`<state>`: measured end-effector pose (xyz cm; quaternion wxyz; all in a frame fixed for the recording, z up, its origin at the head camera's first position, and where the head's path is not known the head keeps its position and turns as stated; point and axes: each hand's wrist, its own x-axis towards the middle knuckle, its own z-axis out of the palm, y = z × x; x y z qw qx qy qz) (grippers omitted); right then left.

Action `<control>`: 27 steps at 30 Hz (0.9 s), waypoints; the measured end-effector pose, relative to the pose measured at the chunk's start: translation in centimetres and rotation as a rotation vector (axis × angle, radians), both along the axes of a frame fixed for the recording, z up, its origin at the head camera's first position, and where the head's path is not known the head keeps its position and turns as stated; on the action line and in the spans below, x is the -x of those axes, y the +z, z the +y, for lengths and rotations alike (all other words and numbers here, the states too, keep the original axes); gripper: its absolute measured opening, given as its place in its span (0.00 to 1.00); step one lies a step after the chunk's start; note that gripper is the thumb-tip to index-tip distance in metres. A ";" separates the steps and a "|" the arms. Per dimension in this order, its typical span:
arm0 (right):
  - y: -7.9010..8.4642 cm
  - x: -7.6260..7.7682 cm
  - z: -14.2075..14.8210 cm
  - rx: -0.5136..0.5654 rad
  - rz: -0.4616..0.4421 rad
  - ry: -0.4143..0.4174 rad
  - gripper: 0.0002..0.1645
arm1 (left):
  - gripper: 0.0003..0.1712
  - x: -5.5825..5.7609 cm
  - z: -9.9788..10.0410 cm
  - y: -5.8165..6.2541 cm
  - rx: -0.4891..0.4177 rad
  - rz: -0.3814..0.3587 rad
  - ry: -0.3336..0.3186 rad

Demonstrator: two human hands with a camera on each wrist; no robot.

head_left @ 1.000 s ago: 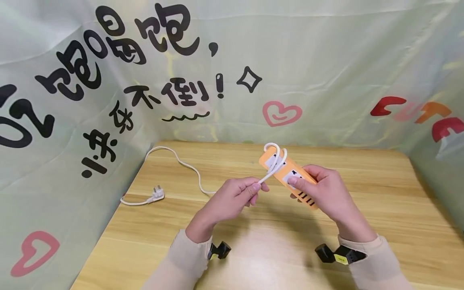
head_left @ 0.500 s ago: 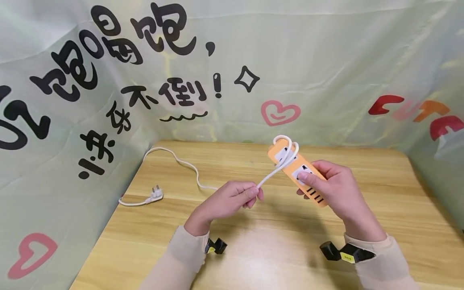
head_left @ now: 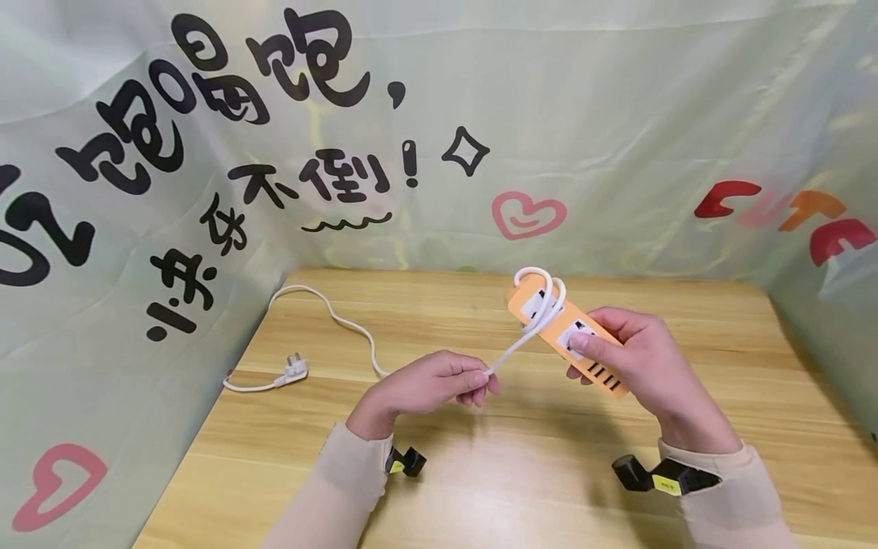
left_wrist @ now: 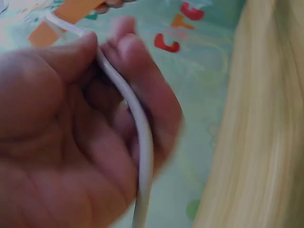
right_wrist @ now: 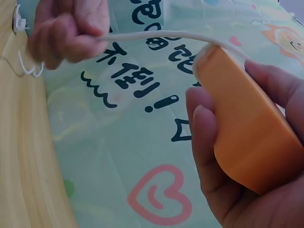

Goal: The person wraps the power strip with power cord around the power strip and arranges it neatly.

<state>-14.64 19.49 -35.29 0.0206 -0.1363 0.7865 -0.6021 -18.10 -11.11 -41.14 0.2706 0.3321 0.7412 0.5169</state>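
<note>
My right hand (head_left: 634,354) grips an orange power strip (head_left: 591,314) by its lower end, thumb on the socket face. The strip tilts up to the left above the table. Its white cord (head_left: 509,353) is wrapped round the upper end. With thumb and fingers my left hand (head_left: 439,381) pinches the cord a short way from the strip. In the left wrist view the cord (left_wrist: 142,137) runs across the curled fingers and down past the palm. The right wrist view shows the strip's plain orange back (right_wrist: 256,123) and the cord stretched between both hands.
The rest of the cord lies in a loose curve on the wooden table (head_left: 480,473), ending in a white three-pin plug (head_left: 295,370) at the left. Printed cloth walls (head_left: 617,152) stand behind and on both sides of the table.
The right hand has moved a little to the right with the power strip. The left hand has slipped slightly lower, and the stretch of cord between the hands is longer.
</note>
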 end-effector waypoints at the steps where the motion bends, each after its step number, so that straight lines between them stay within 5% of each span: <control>1: 0.0 0.0 0.0 -0.010 -0.003 0.016 0.05 | 0.22 0.0 0.0 -0.1 0.031 0.003 0.014; 6: 0.2 -0.1 -0.1 -0.091 -0.030 0.117 0.09 | 0.27 0.3 0.2 -0.8 0.209 0.083 0.128; 13: 0.1 -0.4 -0.3 -0.182 0.020 0.247 0.06 | 0.19 0.8 -0.4 -0.8 0.220 0.094 0.056; 21: -0.4 -0.8 -1.1 -0.317 0.083 0.431 0.06 | 0.16 0.2 0.1 -0.6 0.394 0.346 0.283; 27: -0.8 -1.4 -2.5 -0.464 0.116 0.518 0.11 | 0.14 -0.7 0.2 0.9 0.338 0.326 0.324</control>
